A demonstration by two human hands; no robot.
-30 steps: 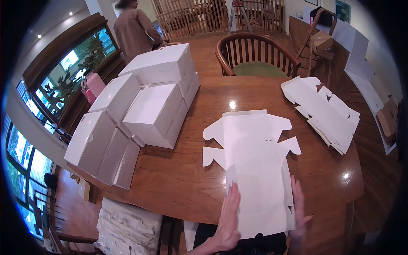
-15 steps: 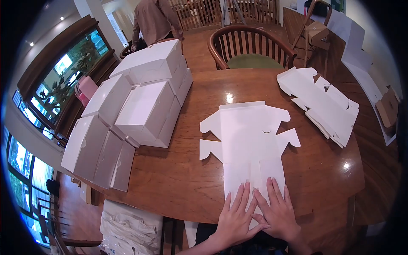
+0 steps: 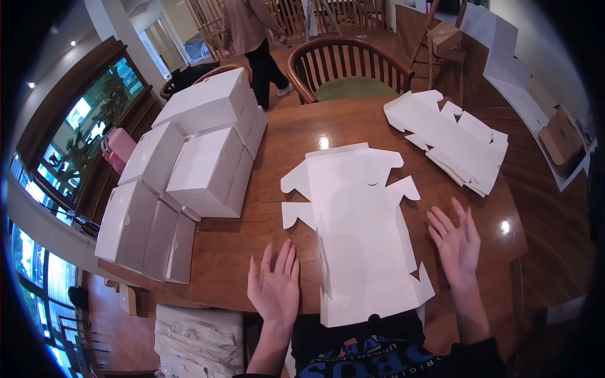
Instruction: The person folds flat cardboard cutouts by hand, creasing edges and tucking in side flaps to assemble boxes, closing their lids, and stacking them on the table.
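A white flat box blank [image 3: 362,239] lies on the wooden table in front of me, its cut flaps spread to both sides. The near end reaches past the table edge, close to my body, and its long side panels stand slightly raised. My left hand [image 3: 276,280] hovers just left of the blank, fingers stretched out and holding nothing. On the other side, my right hand [image 3: 456,242] is raised to the right of the blank, palm partly turned inward, fingers apart and empty. Neither hand touches the cardboard.
Folded white boxes [image 3: 208,160] are stacked at the table's left. More flat blanks [image 3: 450,138] lie in a pile at the back right. A wooden chair [image 3: 353,69] stands at the far edge, and a person [image 3: 249,38] walks behind the table. White bags [image 3: 198,340] sit at lower left.
Both my hands have lifted off the blank and moved apart to either side. The blank's near part has unfolded toward me. The person behind has moved, and my view has shifted a little.
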